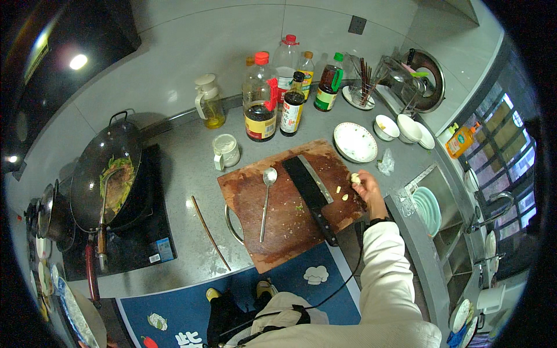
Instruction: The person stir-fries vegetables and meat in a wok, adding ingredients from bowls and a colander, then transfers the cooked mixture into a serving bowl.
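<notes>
My right hand (pixel 368 190) pinches pale peeled garlic cloves (pixel 355 178) above the right edge of a wooden cutting board (pixel 248 191). Two smaller garlic pieces (pixel 341 193) lie on the wood just left of my fingers. A cleaver (pixel 307 182) with a black blade and black handle rests flat across the board, its handle over the front edge. Beside it is a metal spoon (pixel 266 204). At the bottom left rim, parts of my left hand (pixel 109 343) show, gripping a tilted blue-rimmed dish (pixel 76 311). The rest of that hand is cut off.
A wok (pixel 85 174) with green food and a spatula stands on the left cooktop. Bottles (pixel 261 119), an oil jug (pixel 210 104) and a glass jar (pixel 226 150) line the back. Bowls (pixel 386 127) and a floral plate (pixel 354 141) stand right, near the sink (pixel 450 200).
</notes>
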A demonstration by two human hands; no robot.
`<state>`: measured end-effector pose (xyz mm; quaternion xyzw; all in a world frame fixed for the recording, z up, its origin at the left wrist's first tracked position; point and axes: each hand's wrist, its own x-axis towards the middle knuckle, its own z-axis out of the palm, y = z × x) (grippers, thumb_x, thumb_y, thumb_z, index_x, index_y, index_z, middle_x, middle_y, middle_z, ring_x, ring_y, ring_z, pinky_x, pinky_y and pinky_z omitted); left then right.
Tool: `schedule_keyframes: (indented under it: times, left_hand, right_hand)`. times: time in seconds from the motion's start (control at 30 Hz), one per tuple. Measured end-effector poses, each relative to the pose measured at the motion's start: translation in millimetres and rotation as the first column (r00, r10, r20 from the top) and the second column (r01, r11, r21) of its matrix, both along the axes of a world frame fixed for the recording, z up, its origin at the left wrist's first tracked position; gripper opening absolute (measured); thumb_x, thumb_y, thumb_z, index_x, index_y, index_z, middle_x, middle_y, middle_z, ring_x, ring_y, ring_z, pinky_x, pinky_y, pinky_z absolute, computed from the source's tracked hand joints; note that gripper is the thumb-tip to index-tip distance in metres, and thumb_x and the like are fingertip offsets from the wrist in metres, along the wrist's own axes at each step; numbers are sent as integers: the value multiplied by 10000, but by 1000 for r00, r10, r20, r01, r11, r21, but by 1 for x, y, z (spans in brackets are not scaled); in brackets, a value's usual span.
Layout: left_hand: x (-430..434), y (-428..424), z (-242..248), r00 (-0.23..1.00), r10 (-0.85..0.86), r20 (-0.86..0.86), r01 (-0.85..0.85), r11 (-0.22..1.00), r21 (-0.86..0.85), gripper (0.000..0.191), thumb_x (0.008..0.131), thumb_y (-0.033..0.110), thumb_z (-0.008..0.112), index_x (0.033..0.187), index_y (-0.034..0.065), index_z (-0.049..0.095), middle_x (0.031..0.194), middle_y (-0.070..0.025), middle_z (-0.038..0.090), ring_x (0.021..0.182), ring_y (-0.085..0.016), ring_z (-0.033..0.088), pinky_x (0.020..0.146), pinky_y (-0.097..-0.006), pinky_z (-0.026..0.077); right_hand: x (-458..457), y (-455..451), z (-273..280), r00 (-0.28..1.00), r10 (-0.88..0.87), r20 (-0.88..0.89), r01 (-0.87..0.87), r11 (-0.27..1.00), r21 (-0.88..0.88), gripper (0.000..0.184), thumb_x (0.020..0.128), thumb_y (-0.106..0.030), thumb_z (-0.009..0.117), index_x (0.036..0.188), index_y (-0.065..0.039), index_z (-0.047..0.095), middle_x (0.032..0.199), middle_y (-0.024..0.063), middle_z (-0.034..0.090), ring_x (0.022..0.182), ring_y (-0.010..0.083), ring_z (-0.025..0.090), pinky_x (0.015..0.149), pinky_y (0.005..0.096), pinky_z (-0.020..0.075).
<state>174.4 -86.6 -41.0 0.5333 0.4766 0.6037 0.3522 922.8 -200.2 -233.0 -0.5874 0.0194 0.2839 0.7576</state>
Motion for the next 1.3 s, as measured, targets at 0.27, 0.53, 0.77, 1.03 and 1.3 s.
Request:
schedule_keyframes:
  times: [0.27,0.53,0.77,1.03,1.3]
  left_hand:
    - [3,11,13,989,-120,87,124,991,-44,630,857,-2,563,1403,5,248,1275,-242,436,973,-290,537,789,-403,475]
    - [6,8,4,956,-139,257,139,990,16,637,856,-8,557,1411,22,247,1252,-239,451,976,-283,535,790,-389,472]
    - [-22,17,-3,991,-132,-14,131,990,-62,652,879,136,584,1406,-17,232,1212,-230,494,1000,-271,547,836,-420,459]
    - [-48,24,5,722,70,688,189,937,-294,349,917,315,527,1178,83,541,1094,-114,627,887,-264,625,657,-387,528]
    - [-51,65,22,603,48,796,225,947,-227,447,920,391,484,1239,77,489,1207,-119,564,1035,-308,579,675,-454,546]
  right_hand:
    - [-1,-22,19,998,-2,-62,9,993,114,39,832,-86,528,850,-51,534,753,86,555,620,213,548,458,258,408]
    - [-53,-9,6,368,775,514,145,498,-855,138,747,-127,640,810,-32,562,770,207,616,732,390,603,674,430,480]
    - [-31,18,-6,368,701,611,246,560,-791,144,766,-167,586,779,-24,590,750,226,614,745,426,600,667,484,479]
    - [-23,38,-9,456,667,589,246,542,-804,164,783,-152,588,683,-23,571,587,148,571,484,270,550,458,404,443]
    - [-201,205,173,485,695,530,-661,689,-298,112,868,-204,597,844,-96,580,617,-48,487,411,33,403,335,177,259]
